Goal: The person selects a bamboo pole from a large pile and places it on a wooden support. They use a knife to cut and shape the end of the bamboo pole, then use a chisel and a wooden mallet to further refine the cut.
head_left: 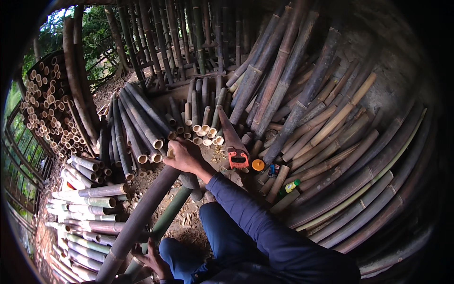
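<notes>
My right hand (183, 156) is closed over the upper end of a long dark bamboo pole (142, 213) that slants down to the lower left. My left hand (150, 259) grips low down by my knee, where that pole and a thinner green pole (166, 218) lie side by side; which of the two it holds I cannot tell. A hand saw (231, 137) with an orange handle lies on the ground just right of my right hand, its blade pointing away from me.
Short cut bamboo pieces (137, 128) are heaped ahead and a stack of them (85, 208) lies at left. Long poles (302, 109) lean at right and behind. An orange round lid (257, 164) and a green bottle (289, 186) lie near the saw.
</notes>
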Demonstrator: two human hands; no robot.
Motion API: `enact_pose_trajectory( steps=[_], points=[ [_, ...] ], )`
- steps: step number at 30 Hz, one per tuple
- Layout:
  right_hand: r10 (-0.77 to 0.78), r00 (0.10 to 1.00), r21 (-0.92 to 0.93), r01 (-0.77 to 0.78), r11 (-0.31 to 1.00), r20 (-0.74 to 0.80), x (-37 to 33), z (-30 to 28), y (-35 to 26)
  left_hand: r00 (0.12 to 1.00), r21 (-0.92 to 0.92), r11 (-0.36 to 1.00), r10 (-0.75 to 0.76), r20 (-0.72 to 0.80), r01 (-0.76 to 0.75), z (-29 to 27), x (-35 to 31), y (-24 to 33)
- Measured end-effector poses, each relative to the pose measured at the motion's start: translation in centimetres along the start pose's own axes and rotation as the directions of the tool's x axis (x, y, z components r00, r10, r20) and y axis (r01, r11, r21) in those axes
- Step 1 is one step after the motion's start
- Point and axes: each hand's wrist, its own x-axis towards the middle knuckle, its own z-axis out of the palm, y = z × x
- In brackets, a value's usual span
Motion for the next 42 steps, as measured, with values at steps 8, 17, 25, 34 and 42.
enact_pose_trajectory(
  steps=[8, 17, 25, 34, 42],
  points=[
    [0.058, 0.998, -0.004, -0.058, 0.998, 0.037, -0.8, -1.2, -0.7, 0.983, 0.118, 0.978, 0.179, -0.046, -0.173, -0.4, 2.5, -2.1],
    [-0.127, 0.986, -0.087, 0.137, 0.987, 0.111, 0.8, -0.7, 0.3, 0.955, 0.011, 0.976, 0.217, -0.202, -0.219, -1.0, 8.3, -7.3],
    [-0.481, 0.432, 0.004, 0.740, 0.672, 0.763, 1.7, -5.8, -15.1, 0.955, 0.086, 0.955, 0.290, -0.062, -0.284, 4.4, 6.4, 3.5],
    [-0.269, 0.523, 0.025, 0.427, 0.904, 0.809, 3.2, -12.9, -12.6, 0.948, 0.086, 0.956, 0.260, 0.183, -0.279, 4.9, 9.5, 14.2],
    [-0.632, 0.631, 0.313, 0.552, 0.773, 0.449, 4.9, -10.6, -19.0, 0.811, 0.089, 0.841, 0.479, 0.336, -0.534, 11.9, 10.0, 13.7]
  ],
)
